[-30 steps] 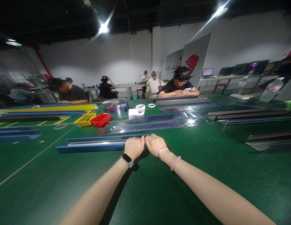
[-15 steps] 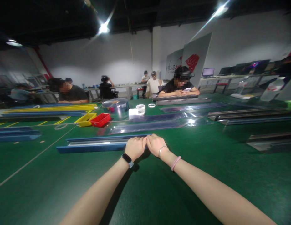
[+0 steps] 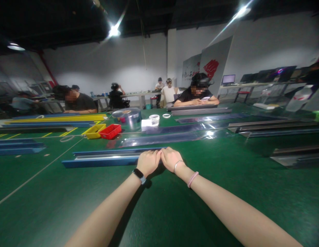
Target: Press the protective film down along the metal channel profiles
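Presently, both forearms reach forward over the green worktop (image 3: pixel 154 212), elbows out of frame. The left wrist bears a dark-faced watch (image 3: pixel 138 173); on the right are a pink band (image 3: pixel 192 179) and, nearer the hand, a silver bracelet (image 3: pixel 176 166). Left hand (image 3: pixel 148 162) and right hand (image 3: pixel 172 159): together, backs up, fingers curled, thumb sides touching. Both lie at the right end of a blue channel (image 3: pixel 100 163); fingertips hidden, so cannot tell whether they are clamped on it. The channel lies lengthwise across the worktop, extending left from the hands, with a pale strip (image 3: pixel 110 157) visible along its inside.

Beyond it: clear film strips (image 3: pixel 162 139), glossy, roughly parallel to the channel. To their left, a red tray (image 3: pixel 111 135) and a yellow tray (image 3: pixel 95 136) sit side by side. Behind the trays, to the right, a clear roll (image 3: pixel 133 118); farther right, a white ring (image 3: pixel 166 116). At the far edge a seated co-worker (image 3: pixel 186 97) holds a phone (image 3: pixel 205 98). Farther back: a grey panel (image 3: pixel 221 51) with a red print, then a pale wall (image 3: pixel 110 58).
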`<state>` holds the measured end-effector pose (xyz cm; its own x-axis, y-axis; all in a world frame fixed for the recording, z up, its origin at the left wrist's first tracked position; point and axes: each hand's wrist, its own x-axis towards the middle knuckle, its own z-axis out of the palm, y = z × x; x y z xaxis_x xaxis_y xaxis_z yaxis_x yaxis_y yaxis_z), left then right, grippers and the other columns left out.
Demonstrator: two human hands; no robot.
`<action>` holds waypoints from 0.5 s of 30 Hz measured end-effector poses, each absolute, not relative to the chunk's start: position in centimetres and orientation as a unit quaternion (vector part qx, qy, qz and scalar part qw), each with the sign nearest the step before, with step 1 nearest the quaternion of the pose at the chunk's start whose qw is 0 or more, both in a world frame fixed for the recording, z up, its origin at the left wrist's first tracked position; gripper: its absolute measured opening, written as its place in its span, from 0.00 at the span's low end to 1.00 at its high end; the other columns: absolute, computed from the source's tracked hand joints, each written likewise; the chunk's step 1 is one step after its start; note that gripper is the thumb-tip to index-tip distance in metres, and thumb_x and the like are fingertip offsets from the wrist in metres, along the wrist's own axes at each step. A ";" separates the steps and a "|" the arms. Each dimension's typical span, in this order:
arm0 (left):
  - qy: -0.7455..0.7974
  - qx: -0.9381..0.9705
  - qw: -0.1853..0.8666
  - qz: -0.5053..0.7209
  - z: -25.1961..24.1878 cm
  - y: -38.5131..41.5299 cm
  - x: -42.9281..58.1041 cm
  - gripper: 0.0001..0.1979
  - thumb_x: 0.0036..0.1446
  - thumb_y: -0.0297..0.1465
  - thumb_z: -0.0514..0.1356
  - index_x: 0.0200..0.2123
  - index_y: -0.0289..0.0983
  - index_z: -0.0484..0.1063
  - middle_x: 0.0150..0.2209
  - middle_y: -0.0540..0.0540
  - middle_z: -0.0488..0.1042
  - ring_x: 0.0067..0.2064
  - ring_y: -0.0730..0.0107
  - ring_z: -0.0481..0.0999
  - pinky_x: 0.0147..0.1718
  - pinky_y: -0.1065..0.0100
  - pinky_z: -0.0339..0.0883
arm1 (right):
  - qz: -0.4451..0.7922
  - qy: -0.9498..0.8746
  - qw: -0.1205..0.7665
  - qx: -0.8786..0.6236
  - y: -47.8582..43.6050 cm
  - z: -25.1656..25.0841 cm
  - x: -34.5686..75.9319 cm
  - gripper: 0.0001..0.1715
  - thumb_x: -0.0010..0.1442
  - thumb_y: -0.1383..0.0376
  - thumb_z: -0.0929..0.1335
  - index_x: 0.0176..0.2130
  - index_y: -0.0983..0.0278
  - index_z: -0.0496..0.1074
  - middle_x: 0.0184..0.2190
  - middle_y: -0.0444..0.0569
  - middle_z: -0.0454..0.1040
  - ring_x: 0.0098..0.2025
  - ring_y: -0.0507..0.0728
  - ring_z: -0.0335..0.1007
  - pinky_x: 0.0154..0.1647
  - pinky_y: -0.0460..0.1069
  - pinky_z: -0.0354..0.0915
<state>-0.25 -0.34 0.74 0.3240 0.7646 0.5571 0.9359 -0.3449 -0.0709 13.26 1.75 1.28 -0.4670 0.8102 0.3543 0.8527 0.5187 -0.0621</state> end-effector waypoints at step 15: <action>-0.531 -0.795 0.203 -0.213 0.9 -0.4 -0.2 0.18 0.59 0.33 0.40 0.27 0.36 0.66 0.23 0.46 0.69 0.27 0.71 0.68 0.29 0.70 0.56 | -0.063 -0.852 0.169 -0.492 1.7 1.3 13.2 0.19 0.60 0.63 0.50 0.35 0.65 0.65 0.33 0.51 0.69 0.37 0.54 0.61 0.37 0.46 0.55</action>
<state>-0.18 -0.42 0.87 0.3456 0.7569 0.5547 0.9302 -0.3541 -0.0964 13.17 1.71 1.28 -0.4583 0.8169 0.3502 0.8597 0.5074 -0.0584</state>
